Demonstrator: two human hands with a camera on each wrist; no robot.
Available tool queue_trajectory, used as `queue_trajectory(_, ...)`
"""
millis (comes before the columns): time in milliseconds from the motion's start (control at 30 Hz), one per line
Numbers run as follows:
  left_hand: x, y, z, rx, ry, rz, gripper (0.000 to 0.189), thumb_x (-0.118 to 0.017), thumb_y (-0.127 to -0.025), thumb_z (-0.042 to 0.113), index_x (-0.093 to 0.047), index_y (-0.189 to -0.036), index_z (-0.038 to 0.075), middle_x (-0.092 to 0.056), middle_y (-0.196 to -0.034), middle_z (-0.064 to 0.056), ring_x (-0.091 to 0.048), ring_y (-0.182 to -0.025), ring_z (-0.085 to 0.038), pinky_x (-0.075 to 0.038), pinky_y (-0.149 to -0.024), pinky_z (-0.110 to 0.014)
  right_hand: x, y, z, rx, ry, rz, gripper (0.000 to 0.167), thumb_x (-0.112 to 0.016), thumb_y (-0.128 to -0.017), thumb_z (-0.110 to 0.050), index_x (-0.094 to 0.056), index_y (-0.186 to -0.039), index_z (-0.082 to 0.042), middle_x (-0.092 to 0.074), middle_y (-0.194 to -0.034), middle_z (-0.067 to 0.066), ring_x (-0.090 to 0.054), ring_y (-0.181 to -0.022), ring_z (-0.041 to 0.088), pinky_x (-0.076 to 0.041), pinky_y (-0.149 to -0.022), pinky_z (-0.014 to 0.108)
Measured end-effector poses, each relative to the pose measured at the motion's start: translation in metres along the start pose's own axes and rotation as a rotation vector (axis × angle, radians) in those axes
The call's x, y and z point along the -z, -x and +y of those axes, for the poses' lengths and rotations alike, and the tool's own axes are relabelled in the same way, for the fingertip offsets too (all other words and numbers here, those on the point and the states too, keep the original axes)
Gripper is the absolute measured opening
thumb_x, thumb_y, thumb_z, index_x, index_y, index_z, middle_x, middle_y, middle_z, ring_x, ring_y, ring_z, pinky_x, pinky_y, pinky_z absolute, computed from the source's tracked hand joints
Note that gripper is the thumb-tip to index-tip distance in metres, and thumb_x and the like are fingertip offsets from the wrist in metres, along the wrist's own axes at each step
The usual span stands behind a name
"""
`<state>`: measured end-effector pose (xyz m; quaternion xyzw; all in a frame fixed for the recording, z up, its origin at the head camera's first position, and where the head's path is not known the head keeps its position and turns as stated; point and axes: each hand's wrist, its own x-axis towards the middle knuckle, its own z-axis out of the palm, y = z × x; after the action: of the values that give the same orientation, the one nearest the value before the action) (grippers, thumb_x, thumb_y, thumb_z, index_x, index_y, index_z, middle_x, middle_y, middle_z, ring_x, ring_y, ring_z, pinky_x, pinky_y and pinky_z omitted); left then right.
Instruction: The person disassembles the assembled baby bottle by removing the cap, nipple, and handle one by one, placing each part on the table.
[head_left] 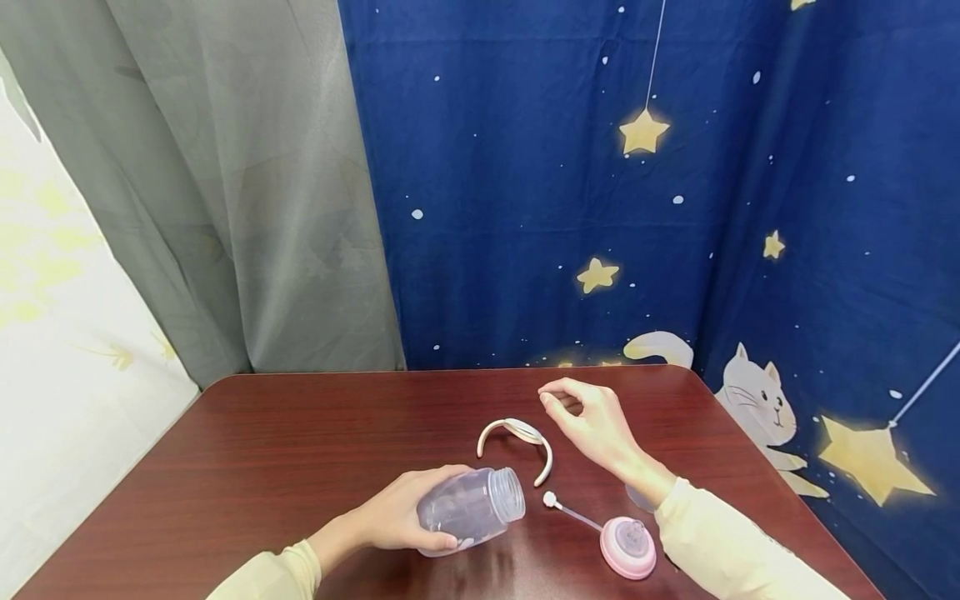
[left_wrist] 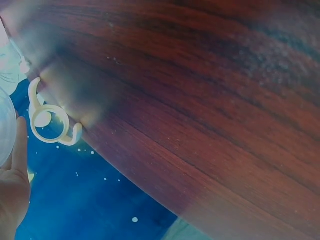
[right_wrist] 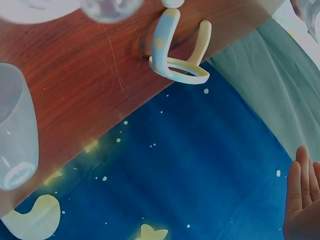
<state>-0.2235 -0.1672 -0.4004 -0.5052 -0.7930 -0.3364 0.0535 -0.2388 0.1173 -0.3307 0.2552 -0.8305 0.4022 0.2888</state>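
My left hand (head_left: 416, 512) grips a clear baby bottle (head_left: 468, 508) around its body. The bottle lies tilted over, its uncapped threaded mouth facing right. Past it on the table is a pale two-armed bottle handle (head_left: 525, 432), whose centre ring (left_wrist: 49, 123) shows in the left wrist view. My right hand (head_left: 592, 421) hovers right of the handle with loosely bent fingers and nothing in them. Below that hand sits a pink collar (head_left: 628, 560) with a clear nipple on top. From the collar a thin straw (head_left: 579, 518) runs left to a white weighted end (head_left: 551, 499).
A translucent cover (right_wrist: 17, 125) stands on the table, mostly hidden behind my right forearm in the head view. The dark red wooden table (head_left: 337, 442) ends at a blue star-patterned curtain (head_left: 525, 208) and a grey curtain (head_left: 300, 208).
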Motion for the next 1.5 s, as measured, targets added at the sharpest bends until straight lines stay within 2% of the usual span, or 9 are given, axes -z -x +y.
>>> queue_trajectory(167,-0.001,0.001,0.001,0.002,0.007,0.003,0.068,-0.069,-0.071,0.039,-0.040,-0.128,0.017,-0.055,-0.109,0.004,-0.053,-0.089,-0.008,-0.044,-0.071,-0.026,-0.005,0.005,0.002,-0.003,-0.048,-0.012,0.010,-0.063,-0.079,-0.008,-0.067,-0.087,-0.013,-0.065,-0.076,-0.005,-0.058,-0.063,0.001,-0.047,-0.058,0.022)
queue_trajectory(400,0.000,0.002,0.001,0.007,-0.012,0.032,0.069,-0.069,-0.071,0.039,-0.039,-0.129,0.017,-0.054,-0.111,0.004,-0.052,-0.089,-0.008,-0.043,-0.072,-0.027,-0.008,0.011,0.004,-0.013,-0.077,-0.010,0.011,-0.064,-0.078,-0.007,-0.066,-0.087,-0.015,-0.063,-0.076,-0.011,-0.058,-0.062,0.002,-0.047,-0.058,0.021)
queue_trajectory(767,0.003,-0.002,0.000,0.002,-0.012,0.083,0.066,-0.068,-0.074,0.034,-0.038,-0.130,0.016,-0.053,-0.114,0.003,-0.053,-0.092,-0.009,-0.043,-0.075,-0.029,-0.006,0.014,0.004,-0.032,-0.094,-0.013,0.010,-0.063,-0.080,-0.010,-0.066,-0.088,-0.016,-0.062,-0.075,-0.013,-0.059,-0.063,0.004,-0.047,-0.058,0.022)
queue_trajectory(967,0.006,-0.004,0.002,0.027,-0.013,0.129,0.068,-0.069,-0.073,0.032,-0.037,-0.131,0.018,-0.052,-0.116,0.005,-0.052,-0.091,-0.009,-0.043,-0.075,-0.030,-0.003,0.015,0.003,-0.035,-0.099,-0.009,0.009,-0.064,-0.080,-0.011,-0.066,-0.089,-0.014,-0.063,-0.075,-0.013,-0.060,-0.063,0.006,-0.047,-0.057,0.022)
queue_trajectory(1200,0.008,-0.006,0.004,0.016,-0.031,0.153,0.069,-0.067,-0.074,0.030,-0.034,-0.132,0.014,-0.049,-0.121,0.001,-0.051,-0.095,-0.010,-0.042,-0.078,-0.032,-0.002,0.017,0.003,-0.045,-0.106,-0.007,0.010,-0.064,-0.080,-0.011,-0.066,-0.088,-0.016,-0.063,-0.075,-0.013,-0.059,-0.061,0.003,-0.047,-0.055,0.023)
queue_trajectory(1500,0.009,-0.007,0.007,0.019,-0.016,0.213,0.070,-0.066,-0.074,0.027,-0.031,-0.133,0.014,-0.050,-0.118,-0.001,-0.052,-0.093,-0.012,-0.043,-0.074,-0.032,-0.001,0.020,0.002,-0.056,-0.109,0.010,0.009,-0.064,-0.081,-0.012,-0.066,-0.087,-0.018,-0.062,-0.073,-0.014,-0.059,-0.061,0.003,-0.046,-0.053,0.022)
